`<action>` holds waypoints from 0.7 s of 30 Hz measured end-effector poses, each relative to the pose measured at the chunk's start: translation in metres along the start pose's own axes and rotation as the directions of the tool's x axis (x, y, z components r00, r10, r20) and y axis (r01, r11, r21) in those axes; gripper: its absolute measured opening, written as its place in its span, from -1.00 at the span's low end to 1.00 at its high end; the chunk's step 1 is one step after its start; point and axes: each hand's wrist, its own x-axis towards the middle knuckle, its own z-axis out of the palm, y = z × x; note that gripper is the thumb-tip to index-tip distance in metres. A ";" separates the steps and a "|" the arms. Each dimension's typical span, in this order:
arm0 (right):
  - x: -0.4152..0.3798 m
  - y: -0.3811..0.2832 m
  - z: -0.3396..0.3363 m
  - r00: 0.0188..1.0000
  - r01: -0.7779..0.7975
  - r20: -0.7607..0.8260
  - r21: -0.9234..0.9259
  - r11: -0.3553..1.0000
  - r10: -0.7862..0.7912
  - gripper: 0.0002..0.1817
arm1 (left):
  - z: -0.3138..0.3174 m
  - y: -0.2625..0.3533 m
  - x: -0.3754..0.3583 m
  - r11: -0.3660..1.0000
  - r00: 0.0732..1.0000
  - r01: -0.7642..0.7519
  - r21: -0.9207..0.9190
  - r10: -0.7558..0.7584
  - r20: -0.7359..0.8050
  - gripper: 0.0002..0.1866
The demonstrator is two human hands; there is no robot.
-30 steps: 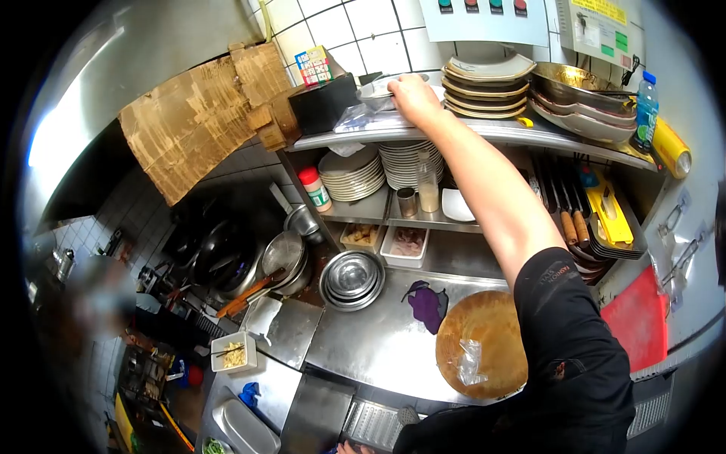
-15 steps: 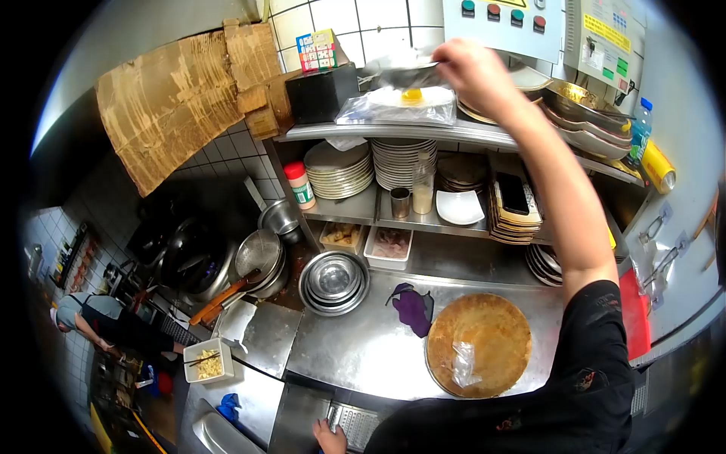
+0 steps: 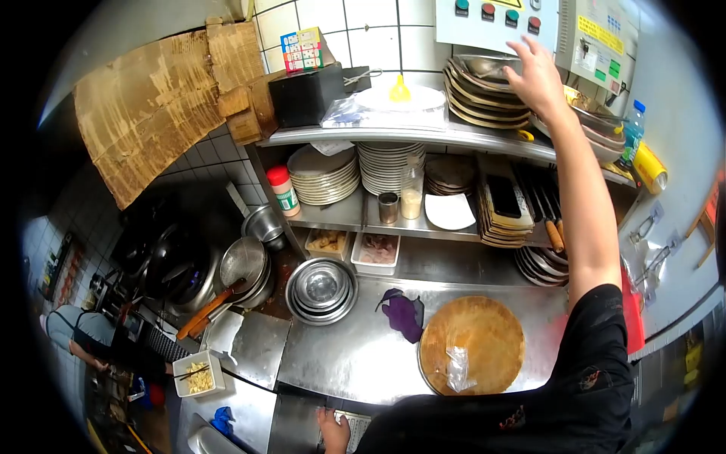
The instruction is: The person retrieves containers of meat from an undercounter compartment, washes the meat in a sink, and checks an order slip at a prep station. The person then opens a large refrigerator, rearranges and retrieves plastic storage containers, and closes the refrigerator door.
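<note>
My right hand (image 3: 541, 79) is raised over the upper shelf, with its fingers apart and nothing in them. Just left of the fingers, a metal bowl (image 3: 484, 66) sits on a stack of dark-rimmed plates (image 3: 484, 106). To its right are more stacked dishes (image 3: 597, 129). Low in the view, my left hand (image 3: 333, 433) rests by the front edge of the counter, fingers stretched out, beside a perforated metal tray (image 3: 355, 425). A round chopping board (image 3: 484, 333) with a crumpled clear plastic bag (image 3: 457, 368) lies between my arms.
Left on the shelf is a white lid with a yellow knob (image 3: 401, 94) on clear plastic. Below stand white plates (image 3: 389, 170), a glass bottle (image 3: 411, 193) and a phone (image 3: 502, 195). Nested metal bowls (image 3: 319, 287) and a purple cloth (image 3: 403, 314) lie on the counter. A person (image 3: 72, 329) works far left.
My right hand has moved right along the upper shelf, from a blurred metal object above the yellow-knobbed lid to the plate stack, and its fingers have spread. The view has shifted slightly.
</note>
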 end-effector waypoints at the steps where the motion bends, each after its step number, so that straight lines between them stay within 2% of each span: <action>1: 0.003 -0.014 -0.009 0.994 0.061 -0.092 0.030 0.998 -0.058 -0.52 | 0.001 0.002 0.001 1.000 1.000 -0.004 -0.018 0.004 -0.014 -0.61; 2: 0.007 -0.027 -0.003 0.978 0.107 -0.180 0.013 0.994 -0.103 -0.52 | 0.002 0.004 0.004 1.000 1.000 -0.011 -0.014 0.011 -0.007 -0.61; 4: 0.010 -0.071 -0.004 0.990 0.138 -0.063 0.272 0.952 -0.126 -0.53 | 0.002 0.005 0.008 1.000 1.000 -0.023 -0.002 0.023 0.007 -0.60; 6: 0.013 -0.104 0.017 0.951 0.064 0.242 0.454 0.889 -0.192 -0.54 | -0.006 0.018 0.012 1.000 0.999 0.010 -0.021 -0.009 0.050 -0.60; 7: 0.016 -0.120 0.023 0.870 0.030 0.431 0.438 0.898 -0.239 -0.54 | -0.011 0.025 0.016 0.999 0.997 0.030 -0.030 -0.028 0.071 -0.60; 8: 0.020 -0.131 0.036 0.785 0.050 0.538 0.438 0.897 -0.307 -0.52 | -0.012 0.027 0.018 0.999 0.997 0.017 -0.038 -0.015 0.076 -0.60; 10: 0.018 -0.141 0.084 0.805 0.031 0.512 0.467 0.883 -0.299 -0.51 | -0.018 0.030 0.015 0.998 0.998 0.026 -0.048 -0.023 0.063 -0.61; 12: 0.021 -0.155 0.121 0.927 -0.011 0.354 0.359 0.933 -0.125 -0.50 | -0.022 0.030 0.006 0.995 0.996 0.082 -0.055 -0.080 0.028 -0.62; 13: 0.028 -0.155 0.131 0.872 -0.143 0.488 0.349 0.926 -0.049 -0.48 | -0.018 0.025 -0.001 0.993 0.994 0.104 -0.053 -0.103 0.026 -0.61; 16: 0.032 -0.146 0.176 0.725 -0.318 0.688 0.303 0.898 0.025 -0.45 | -0.009 0.011 -0.022 0.990 0.988 0.142 0.019 -0.143 0.057 -0.58; 17: 0.030 -0.142 0.192 0.675 -0.335 0.738 0.280 0.899 0.022 -0.27 | -0.016 0.019 -0.028 0.984 0.982 0.170 0.055 -0.174 0.072 -0.57; 20: 0.030 -0.140 0.186 0.646 -0.302 0.763 0.259 0.918 -0.003 -0.25 | -0.017 0.018 -0.034 0.978 0.978 0.180 0.102 -0.189 0.088 -0.57; 21: 0.026 -0.144 0.178 0.682 -0.313 0.731 0.246 0.917 0.037 -0.27 | -0.019 0.021 -0.034 0.978 0.977 0.182 0.103 -0.192 0.089 -0.57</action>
